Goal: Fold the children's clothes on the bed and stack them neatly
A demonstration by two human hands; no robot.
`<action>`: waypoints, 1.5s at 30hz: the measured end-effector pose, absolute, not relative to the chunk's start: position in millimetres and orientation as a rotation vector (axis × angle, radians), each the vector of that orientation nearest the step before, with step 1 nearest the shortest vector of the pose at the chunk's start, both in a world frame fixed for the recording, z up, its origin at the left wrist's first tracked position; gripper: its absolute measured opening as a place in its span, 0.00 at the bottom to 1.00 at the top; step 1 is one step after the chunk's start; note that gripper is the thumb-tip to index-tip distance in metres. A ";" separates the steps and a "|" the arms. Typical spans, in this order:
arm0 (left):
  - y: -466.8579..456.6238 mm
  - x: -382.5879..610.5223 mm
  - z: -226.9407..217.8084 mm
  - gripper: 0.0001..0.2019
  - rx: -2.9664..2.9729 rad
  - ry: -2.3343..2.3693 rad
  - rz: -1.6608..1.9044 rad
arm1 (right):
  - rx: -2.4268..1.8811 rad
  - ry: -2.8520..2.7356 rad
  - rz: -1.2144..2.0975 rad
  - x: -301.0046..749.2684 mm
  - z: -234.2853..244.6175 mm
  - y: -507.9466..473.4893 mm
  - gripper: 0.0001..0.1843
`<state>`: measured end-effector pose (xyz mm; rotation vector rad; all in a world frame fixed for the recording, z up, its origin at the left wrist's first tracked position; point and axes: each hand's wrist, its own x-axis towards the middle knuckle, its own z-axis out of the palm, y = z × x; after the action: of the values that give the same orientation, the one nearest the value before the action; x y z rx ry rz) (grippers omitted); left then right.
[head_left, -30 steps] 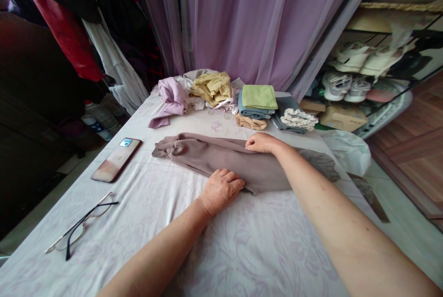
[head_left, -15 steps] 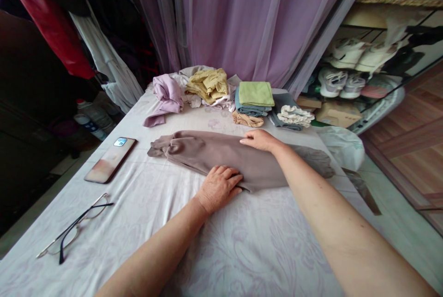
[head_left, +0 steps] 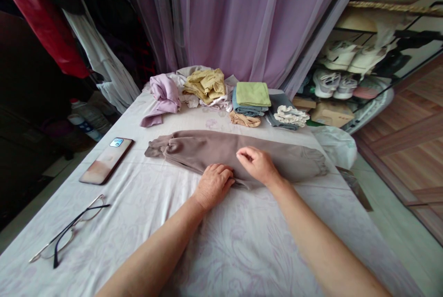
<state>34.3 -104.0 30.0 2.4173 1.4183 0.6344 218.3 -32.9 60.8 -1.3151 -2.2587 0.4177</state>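
A pair of grey-brown trousers (head_left: 207, 142), folded lengthwise with gathered ends, lies across the cloth-covered surface in front of me. My left hand (head_left: 215, 184) is at the middle of their near edge, its fingers bent over the fabric and closed on it; the thumb is hidden. Just to the right, my right hand (head_left: 258, 163) is over the middle of the trousers with its fingers curled in. Nothing shows in that hand, and I cannot tell whether it touches the fabric.
A phone (head_left: 106, 161) and folding glasses (head_left: 67, 232) lie on the left. Along the back are a lilac garment (head_left: 164, 94), a crumpled yellow garment (head_left: 206, 83), a folded green cloth (head_left: 253, 94) on a stack, and a white ruffled piece (head_left: 291, 115). Shoes (head_left: 334, 82) stand on a rack at right.
My right hand has come from the far edge of the trousers toward me, nearer my left hand, with its fingers curled. The left hand stays at the near edge. The view has shifted slightly.
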 end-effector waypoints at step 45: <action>-110.8 32.8 26.2 0.04 2.801 1.529 0.740 | -1.383 -1.927 0.856 243.8 33.8 -73.1 0.17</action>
<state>32.8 -110.8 26.2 2.8010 1.5289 0.7402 243.8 -73.1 33.8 -1.3827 -1.9267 0.8564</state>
